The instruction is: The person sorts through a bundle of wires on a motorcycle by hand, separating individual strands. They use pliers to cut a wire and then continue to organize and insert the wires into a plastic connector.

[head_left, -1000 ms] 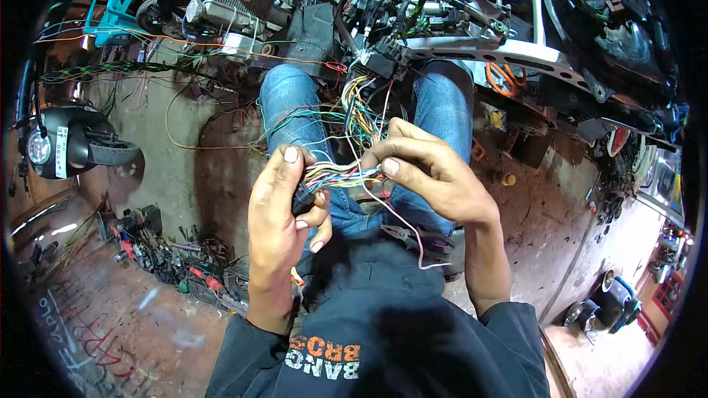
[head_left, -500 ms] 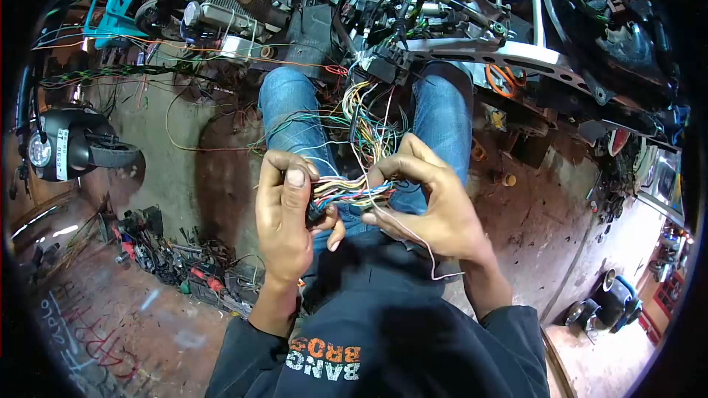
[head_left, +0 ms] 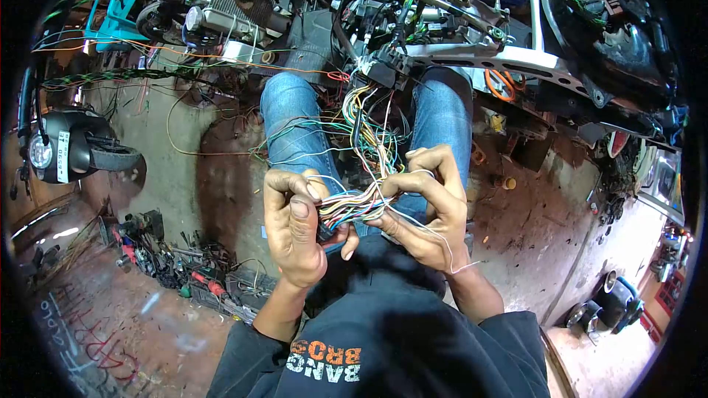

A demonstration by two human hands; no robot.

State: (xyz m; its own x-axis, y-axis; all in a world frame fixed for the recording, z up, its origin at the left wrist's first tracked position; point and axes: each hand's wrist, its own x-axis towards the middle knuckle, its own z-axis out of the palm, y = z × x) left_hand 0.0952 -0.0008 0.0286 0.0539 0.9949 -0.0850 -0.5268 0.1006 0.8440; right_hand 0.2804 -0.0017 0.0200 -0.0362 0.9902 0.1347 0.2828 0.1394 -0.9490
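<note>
Between my hands, above my lap, stretches a bundle of multicoloured wires [head_left: 354,206] from a wiring harness. My left hand [head_left: 293,228] is closed around its left end, at a dark connector [head_left: 324,232] mostly hidden by the fingers. My right hand [head_left: 435,210] pinches the bundle's right part between thumb and fingers. A loose white wire [head_left: 435,234] runs across the right palm, its free end near the wrist. More harness wires [head_left: 361,121] rise between my knees to a black box [head_left: 385,70] on the motorcycle frame.
A bare metal frame [head_left: 509,57] with engine parts spans the space ahead. To the left are a headlight unit [head_left: 55,149], a pile of tools and cables [head_left: 181,258] and a teal stand [head_left: 118,22]. Thin wires [head_left: 206,151] trail over the floor. An orange cable loop [head_left: 500,82] hangs right.
Both hands and the wire bundle have moved slightly down and to the right. The right fingers have bent more over the bundle, and the white wire now lies closer along the right palm.
</note>
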